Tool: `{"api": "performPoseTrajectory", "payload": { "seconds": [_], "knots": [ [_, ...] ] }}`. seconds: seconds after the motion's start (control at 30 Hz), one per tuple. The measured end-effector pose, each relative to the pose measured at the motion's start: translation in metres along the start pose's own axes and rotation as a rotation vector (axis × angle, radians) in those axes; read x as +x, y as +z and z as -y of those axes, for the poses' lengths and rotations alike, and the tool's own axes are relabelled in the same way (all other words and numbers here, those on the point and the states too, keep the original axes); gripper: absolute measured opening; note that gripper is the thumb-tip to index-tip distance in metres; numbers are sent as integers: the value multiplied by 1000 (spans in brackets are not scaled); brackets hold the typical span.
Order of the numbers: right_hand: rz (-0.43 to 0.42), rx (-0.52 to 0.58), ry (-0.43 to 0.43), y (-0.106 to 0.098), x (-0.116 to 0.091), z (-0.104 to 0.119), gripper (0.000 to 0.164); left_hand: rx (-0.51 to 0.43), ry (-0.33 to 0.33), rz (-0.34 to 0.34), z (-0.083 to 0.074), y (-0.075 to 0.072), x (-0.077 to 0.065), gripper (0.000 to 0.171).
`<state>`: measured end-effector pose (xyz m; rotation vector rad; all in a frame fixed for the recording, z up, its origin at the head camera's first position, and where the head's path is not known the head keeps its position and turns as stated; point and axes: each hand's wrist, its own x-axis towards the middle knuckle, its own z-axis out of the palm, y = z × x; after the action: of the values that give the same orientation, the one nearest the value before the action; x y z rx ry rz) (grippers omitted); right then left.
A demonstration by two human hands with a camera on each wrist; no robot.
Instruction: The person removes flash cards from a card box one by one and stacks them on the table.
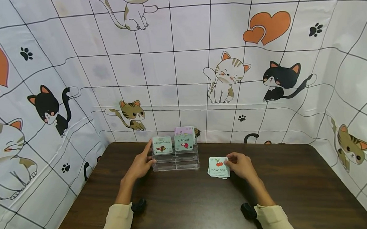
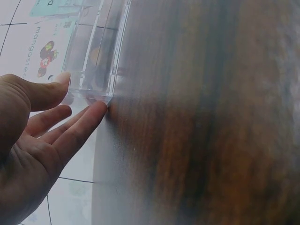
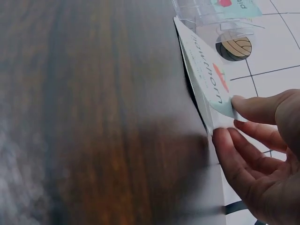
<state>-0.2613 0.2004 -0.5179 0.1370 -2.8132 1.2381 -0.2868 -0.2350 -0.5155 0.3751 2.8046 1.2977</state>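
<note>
A clear tiered card holder stands near the table's back edge. Its upper tier bears a mangosteen card on the left and a pitaya card on the right, with a pink-lilac card behind the pitaya one. My left hand rests against the holder's left end, fingers mostly straight, thumb touching the side. To the holder's right, a hawthorn card tops a small stack. My right hand pinches its right edge, raised a little from the card below in the right wrist view.
Dark wood-grain table spreads in front of the holder and stack. A white cat-print cloth hangs behind and at both sides. Black bands sit on both wrists, next to pale sleeves.
</note>
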Motion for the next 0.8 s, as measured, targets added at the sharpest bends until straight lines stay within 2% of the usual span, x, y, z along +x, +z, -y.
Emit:
{"api": "performPoseTrajectory", "payload": {
  "seconds": [0.17, 0.8],
  "knots": [
    [-13, -76, -24, 0, 3, -1, 23, 8, 6, -2, 0, 0, 0, 98],
    [1, -42, -33, -3, 3, 1, 25, 4, -3, -1, 0, 0, -1, 100]
  ]
}}
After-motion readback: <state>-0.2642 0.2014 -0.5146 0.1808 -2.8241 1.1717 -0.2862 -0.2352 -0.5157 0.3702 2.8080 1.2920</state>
